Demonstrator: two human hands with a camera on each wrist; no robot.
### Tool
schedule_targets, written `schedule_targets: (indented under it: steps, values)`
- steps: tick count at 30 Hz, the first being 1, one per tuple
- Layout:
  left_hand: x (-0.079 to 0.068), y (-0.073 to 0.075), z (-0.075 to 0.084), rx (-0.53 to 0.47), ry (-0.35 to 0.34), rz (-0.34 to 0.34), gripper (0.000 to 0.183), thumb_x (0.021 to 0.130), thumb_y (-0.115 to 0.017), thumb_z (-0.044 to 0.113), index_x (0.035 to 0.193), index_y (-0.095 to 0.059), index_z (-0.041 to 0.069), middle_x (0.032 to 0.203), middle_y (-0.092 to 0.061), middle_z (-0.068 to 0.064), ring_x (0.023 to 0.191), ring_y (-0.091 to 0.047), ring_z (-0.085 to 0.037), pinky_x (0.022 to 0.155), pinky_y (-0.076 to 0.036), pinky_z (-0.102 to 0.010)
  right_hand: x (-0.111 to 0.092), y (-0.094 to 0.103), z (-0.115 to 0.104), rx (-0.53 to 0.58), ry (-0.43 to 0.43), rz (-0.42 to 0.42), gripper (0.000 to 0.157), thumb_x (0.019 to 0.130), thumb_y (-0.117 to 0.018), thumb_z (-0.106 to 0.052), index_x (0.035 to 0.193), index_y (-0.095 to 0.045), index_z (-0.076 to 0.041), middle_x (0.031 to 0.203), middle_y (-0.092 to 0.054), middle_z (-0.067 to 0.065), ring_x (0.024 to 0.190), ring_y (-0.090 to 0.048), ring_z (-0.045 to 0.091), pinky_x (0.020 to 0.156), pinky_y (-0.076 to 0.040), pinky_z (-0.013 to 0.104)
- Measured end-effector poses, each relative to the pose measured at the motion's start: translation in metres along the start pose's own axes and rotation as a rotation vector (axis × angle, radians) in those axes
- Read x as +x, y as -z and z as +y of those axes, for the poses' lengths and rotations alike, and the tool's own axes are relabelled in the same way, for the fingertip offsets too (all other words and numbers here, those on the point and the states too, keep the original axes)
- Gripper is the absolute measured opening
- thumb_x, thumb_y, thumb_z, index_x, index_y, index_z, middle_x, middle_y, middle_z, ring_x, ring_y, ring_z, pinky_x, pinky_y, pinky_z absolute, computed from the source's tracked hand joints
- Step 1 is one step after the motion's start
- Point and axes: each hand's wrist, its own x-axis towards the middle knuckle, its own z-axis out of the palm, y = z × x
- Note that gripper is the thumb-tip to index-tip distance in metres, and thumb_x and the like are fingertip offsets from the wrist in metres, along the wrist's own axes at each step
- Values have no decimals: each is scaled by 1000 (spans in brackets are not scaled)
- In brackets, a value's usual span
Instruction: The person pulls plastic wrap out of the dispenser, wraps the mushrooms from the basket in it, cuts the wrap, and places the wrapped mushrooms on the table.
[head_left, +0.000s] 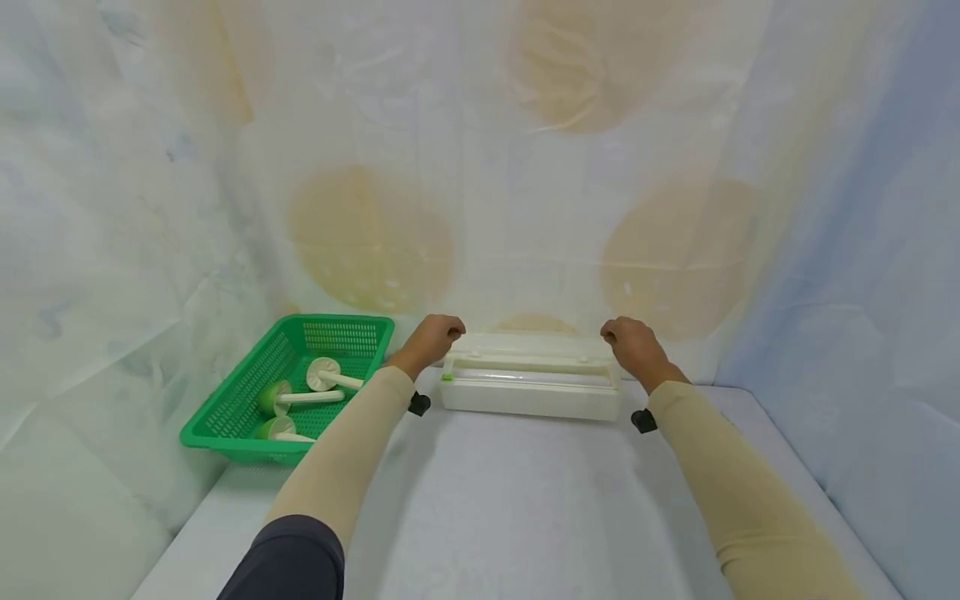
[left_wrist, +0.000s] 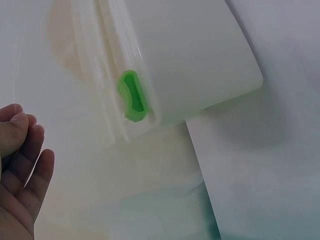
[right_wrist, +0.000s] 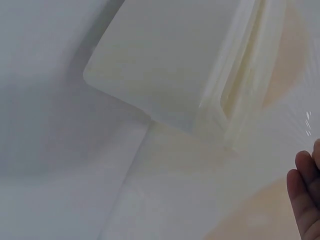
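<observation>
A white cling film dispenser [head_left: 531,402] lies on the table, its lid tipped back and the roll of film [head_left: 525,377] showing inside. Behind it, clear cling film [right_wrist: 306,122] rises between both raised hands; fine creases run through it by the right fingers. My left hand [head_left: 433,340] pinches the film between thumb and forefinger beyond the dispenser's left end, the other fingers loosely bent. At the right end my right hand [head_left: 632,342] grips the film's other side; its thumb is out of the right wrist view. A green slider [left_wrist: 132,96] sits at the dispenser's left end.
A green plastic basket [head_left: 234,443] stands on the left, close by my left forearm. In it lie several white-handled tools [head_left: 311,397] with round green and white heads. The white table [head_left: 517,508] meets patterned sheeting [head_left: 517,167] at its back and sides.
</observation>
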Motion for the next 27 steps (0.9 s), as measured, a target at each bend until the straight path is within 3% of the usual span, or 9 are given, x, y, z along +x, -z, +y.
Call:
schedule_targets:
  steps: [5, 14, 27]
  values:
    - [2, 3, 4, -33, 2, 27, 21, 99, -51, 1, 112, -68, -2, 112, -67, -12, 107, -61, -27, 91, -49, -37, 0, 0, -1, -12, -17, -13, 23, 100, -50, -3, 117, -62, 8, 106, -59, 21, 104, -57, 41, 90, -47, 49]
    - [9, 13, 7, -44, -5, 73, 21, 100, -52, 2, 113, -68, -1, 112, -67, -11, 108, -61, -26, 91, -49, -36, 4, 7, -1, -27, -6, 67, 22, 100, -48, 1, 116, -62, 8, 104, -58, 22, 102, -57, 42, 87, -48, 49]
    - [21, 27, 15, -2, -46, 144, 17, 98, -55, 1, 107, -70, 1, 109, -68, -11, 106, -62, -25, 91, -48, -34, 13, 25, -3, -71, 42, 124, 20, 98, -50, 3, 112, -63, 8, 102, -60, 24, 100, -58, 43, 86, -48, 51]
